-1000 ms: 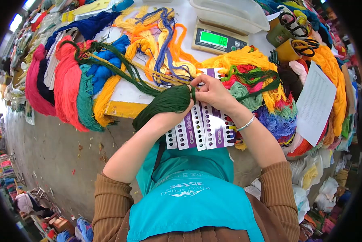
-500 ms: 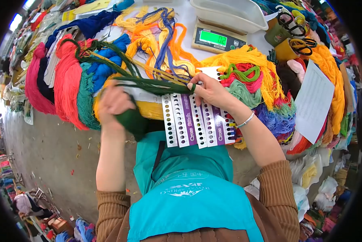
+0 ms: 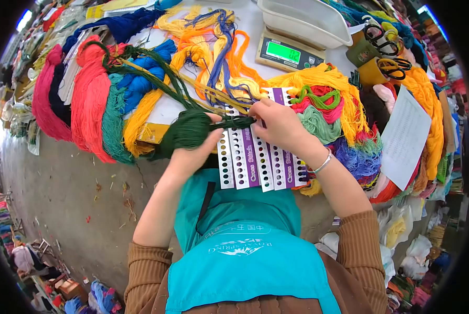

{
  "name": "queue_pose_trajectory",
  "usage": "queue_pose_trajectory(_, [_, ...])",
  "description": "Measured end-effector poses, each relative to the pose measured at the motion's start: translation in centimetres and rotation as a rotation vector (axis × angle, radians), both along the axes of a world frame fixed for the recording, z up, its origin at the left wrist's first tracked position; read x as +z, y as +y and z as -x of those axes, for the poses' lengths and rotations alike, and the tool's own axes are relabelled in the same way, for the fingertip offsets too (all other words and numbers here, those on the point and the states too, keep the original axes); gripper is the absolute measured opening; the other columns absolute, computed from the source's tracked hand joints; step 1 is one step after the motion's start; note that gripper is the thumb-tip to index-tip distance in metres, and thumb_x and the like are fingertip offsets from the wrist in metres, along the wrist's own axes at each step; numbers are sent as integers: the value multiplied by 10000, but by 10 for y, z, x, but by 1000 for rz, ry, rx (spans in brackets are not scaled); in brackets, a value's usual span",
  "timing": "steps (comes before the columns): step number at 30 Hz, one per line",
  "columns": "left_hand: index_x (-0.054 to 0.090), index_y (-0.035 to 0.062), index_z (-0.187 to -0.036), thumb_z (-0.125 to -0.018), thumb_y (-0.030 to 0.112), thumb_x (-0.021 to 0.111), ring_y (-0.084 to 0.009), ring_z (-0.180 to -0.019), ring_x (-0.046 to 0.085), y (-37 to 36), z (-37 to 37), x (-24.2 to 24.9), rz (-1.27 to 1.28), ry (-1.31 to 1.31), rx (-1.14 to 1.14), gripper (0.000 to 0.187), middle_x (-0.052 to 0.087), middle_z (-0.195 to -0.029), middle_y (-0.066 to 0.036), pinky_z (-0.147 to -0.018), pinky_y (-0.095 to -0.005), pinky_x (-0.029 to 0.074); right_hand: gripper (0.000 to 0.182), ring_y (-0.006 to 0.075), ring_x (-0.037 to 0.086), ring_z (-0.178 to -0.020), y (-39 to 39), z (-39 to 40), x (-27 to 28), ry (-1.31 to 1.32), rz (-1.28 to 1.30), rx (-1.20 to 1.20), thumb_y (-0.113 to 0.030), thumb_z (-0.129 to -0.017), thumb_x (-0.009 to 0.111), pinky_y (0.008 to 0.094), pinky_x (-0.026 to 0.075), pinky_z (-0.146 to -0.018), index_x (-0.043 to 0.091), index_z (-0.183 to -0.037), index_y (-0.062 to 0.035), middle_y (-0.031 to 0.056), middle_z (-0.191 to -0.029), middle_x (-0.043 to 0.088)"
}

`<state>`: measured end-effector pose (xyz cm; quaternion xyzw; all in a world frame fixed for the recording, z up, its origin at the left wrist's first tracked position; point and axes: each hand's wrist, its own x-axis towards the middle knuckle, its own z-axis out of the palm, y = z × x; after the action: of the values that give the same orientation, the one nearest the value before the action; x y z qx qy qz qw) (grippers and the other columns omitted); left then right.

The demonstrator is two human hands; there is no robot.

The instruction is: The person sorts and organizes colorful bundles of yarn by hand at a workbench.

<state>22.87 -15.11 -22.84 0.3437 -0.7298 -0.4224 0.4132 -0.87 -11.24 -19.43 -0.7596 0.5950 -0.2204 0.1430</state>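
My left hand [image 3: 199,150] is closed on a thick bundle of dark green thread [image 3: 188,130], its thumb and fingers around the strands. My right hand [image 3: 280,124] pinches the other end of those strands, so a short length stretches between both hands. Below them lie white and purple punched thread cards [image 3: 253,162] with rows of holes, partly covered by the hands. A looser run of dark green strands [image 3: 164,70] trails from the bundle to the upper left, across the other skeins.
Coral skeins [image 3: 92,99] hang over the table's left edge. Behind are orange and yellow threads [image 3: 198,55] and a scale [image 3: 289,54] bearing a white tray [image 3: 305,18]. To the right are multicoloured threads [image 3: 321,123], scissors in a yellow cup [image 3: 371,70] and a paper sheet [image 3: 406,138].
My left hand has moved right and slightly up with the green bundle, close to my right hand. The strands between the hands are much shorter, and my right hand has shifted slightly right and down.
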Motion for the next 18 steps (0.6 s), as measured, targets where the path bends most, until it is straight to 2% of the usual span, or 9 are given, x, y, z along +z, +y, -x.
queue_pose_trajectory(1, [644, 5, -1058, -862, 64, 685, -220, -865, 632, 2, 2, 1, 130, -128, 8, 209, 654, -961, -78, -792, -344, 493, 172, 312, 660, -733, -2, 0, -4, 2, 2, 1, -97, -786, 624, 410, 540, -672, 620, -951, -52, 118, -852, 636])
queue_pose_trajectory(5, [640, 13, -1029, -880, 81, 656, -290, -866, 627, -1, 9, -29, 366, -458, 57, 165, 638, -914, -130, -779, -369, 484, 117, 318, 651, -738, -7, 2, -19, 31, 21, 8, -104, -780, 635, 402, 542, -671, 622, -882, -50, 129, -881, 622])
queue_pose_trajectory(7, [638, 8, -1023, -904, 91, 634, -306, -820, 614, -2, 11, -26, 349, -360, 28, 145, 628, -882, -130, -736, -377, 479, 105, 247, 632, -677, -6, 9, -20, -315, -131, -46, -66, -784, 642, 346, 523, -631, 607, -877, -36, 109, -821, 608])
queue_pose_trajectory(8, [638, 8, -1023, -904, 91, 634, -306, -820, 614, -2, 12, -21, 347, -359, 26, 145, 628, -882, -130, -736, -377, 479, 109, 139, 589, -664, -5, 13, -21, -497, -265, -69, -34, -808, 632, 287, 488, -614, 577, -902, -27, 43, -772, 582])
queue_pose_trajectory(10, [635, 2, -1030, -913, 83, 622, -279, -775, 603, 0, 15, -12, 105, -191, -13, 143, 616, -833, -116, -715, -379, 472, 113, 108, 570, -680, -5, 18, -22, -716, -366, -109, -33, -822, 623, 272, 477, -618, 564, -919, -29, 15, -776, 574])
queue_pose_trajectory(11, [637, 14, -1010, -918, 98, 633, -183, -674, 585, -1, 16, -12, 50, -177, -59, 125, 601, -765, -59, -631, -323, 475, 117, 76, 550, -696, -6, 20, -22, -935, -464, -145, -33, -836, 614, 256, 466, -621, 551, -935, -31, -14, -780, 566])
queue_pose_trajectory(15, [633, 46, -1017, -926, 130, 655, -28, -547, 491, -10, 21, -8, -400, -75, -146, 126, 570, -725, 36, -462, -206, 394, 102, 83, 513, -687, -8, 26, -41, -864, -269, -95, -30, -834, 565, 249, 446, -627, 535, -931, -39, -1, -758, 568])
queue_pose_trajectory(17, [655, 43, -1036, -918, 137, 654, -67, -611, 546, -22, 19, 4, -675, 11, -208, 150, 598, -738, 19, -545, -256, 447, 110, 113, 534, -675, -4, 24, -34, -724, -245, -95, -40, -815, 569, 269, 452, -627, 538, -920, -43, 27, -743, 571])
queue_pose_trajectory(18, [648, 64, -1039, -912, 93, 648, -28, -535, 456, -22, 17, 8, -791, 143, -196, 130, 539, -690, 51, -472, -208, 352, 118, 144, 555, -663, -1, 20, -29, -583, -220, -90, -50, -796, 572, 289, 459, -627, 540, -909, -47, 55, -727, 574])
